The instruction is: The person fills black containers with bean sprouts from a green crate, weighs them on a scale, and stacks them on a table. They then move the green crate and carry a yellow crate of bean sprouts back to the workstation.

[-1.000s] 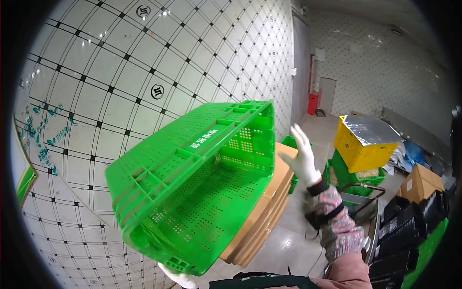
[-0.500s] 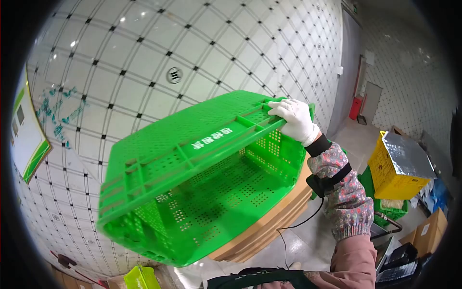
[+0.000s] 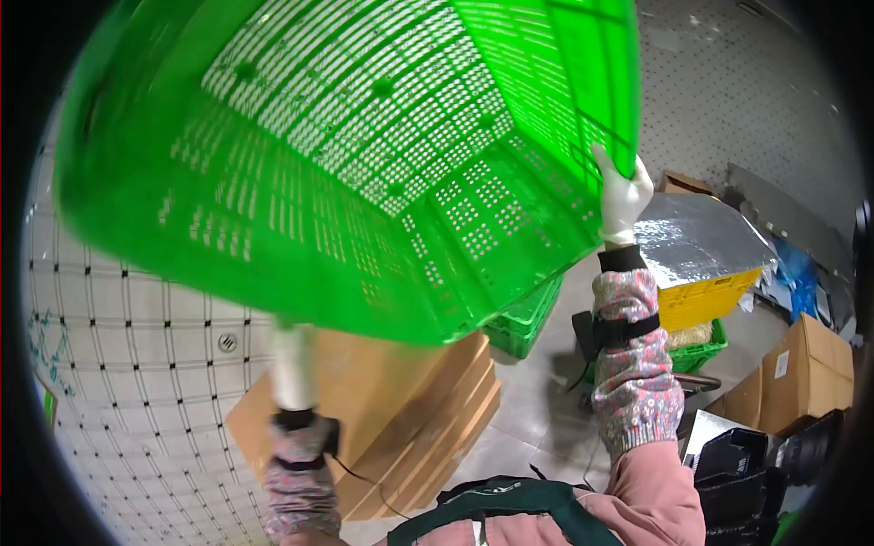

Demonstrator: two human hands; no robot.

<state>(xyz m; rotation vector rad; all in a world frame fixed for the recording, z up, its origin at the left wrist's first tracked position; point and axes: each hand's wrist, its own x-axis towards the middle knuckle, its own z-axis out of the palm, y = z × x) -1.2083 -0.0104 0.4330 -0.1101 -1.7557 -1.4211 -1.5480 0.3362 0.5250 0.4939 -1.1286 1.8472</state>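
Note:
A large green perforated crate (image 3: 492,209) is raised in front of me, its open side facing me and its left part blurred. My right hand (image 3: 625,196), in a white glove, grips the crate's right rim with the thumb on the near side. My left hand (image 3: 293,364), also white-gloved, is at the crate's lower left edge; its fingers are hidden behind the crate and smeared by motion. Below the crate stands a stack of flat brown cardboard boxes (image 3: 364,382).
At the right are a yellow crate (image 3: 710,305) with a silver cover (image 3: 696,238), a green crate with contents (image 3: 699,350) and a cardboard box (image 3: 810,373). More green crates (image 3: 523,323) stand behind the stack. A tiled wall (image 3: 137,364) is at the left.
The crate has gone up and tilted, so its inside now shows more. My left hand has come into view below it. My right hand still holds the rim, further right. More of the cardboard stack shows.

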